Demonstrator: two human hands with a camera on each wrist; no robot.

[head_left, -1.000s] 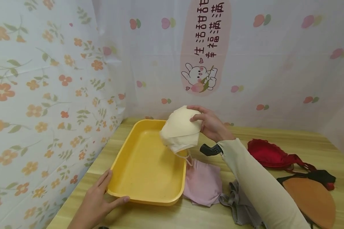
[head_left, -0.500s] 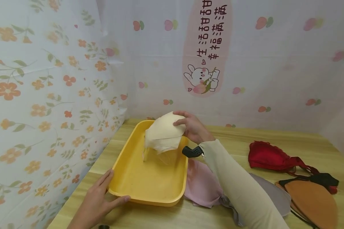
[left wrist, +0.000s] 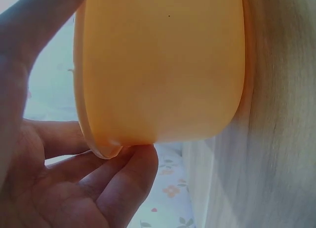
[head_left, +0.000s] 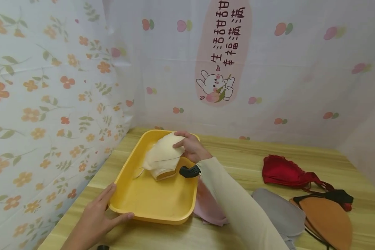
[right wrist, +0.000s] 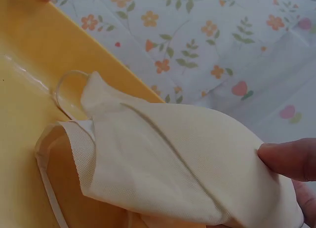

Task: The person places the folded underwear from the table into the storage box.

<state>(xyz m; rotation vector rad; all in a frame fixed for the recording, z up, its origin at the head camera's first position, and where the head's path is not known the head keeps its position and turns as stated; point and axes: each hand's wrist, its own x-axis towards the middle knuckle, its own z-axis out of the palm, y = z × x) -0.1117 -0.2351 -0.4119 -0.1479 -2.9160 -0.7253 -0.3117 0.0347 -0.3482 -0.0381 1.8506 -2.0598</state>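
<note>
A cream bra (head_left: 164, 152), folded with its cups together, hangs inside the far half of a yellow plastic tub (head_left: 153, 219). My right hand (head_left: 192, 147) pinches one end of the bra between thumb and fingers. In the right wrist view, the bra's thin straps dangle over the tub floor and the thumb (right wrist: 289, 159) presses on a cup. My left hand (head_left: 95, 213) holds the tub's near left corner, thumb along the front and fingers at the side. Seen from the left wrist, its fingertips (left wrist: 133, 173) touch the outer wall below the rim.
Several other bras lie on the wood-grain table (head_left: 234, 163): a pink one (head_left: 207, 205) partly under my sleeve, a grey one (head_left: 279, 210), a brown one (head_left: 326, 220) and a red one (head_left: 281, 170). Printed curtains (head_left: 162, 69) close off the left and back.
My right hand has carried the cream bra leftward and down, from the tub's right rim to inside it. My left hand stays on the tub's corner.
</note>
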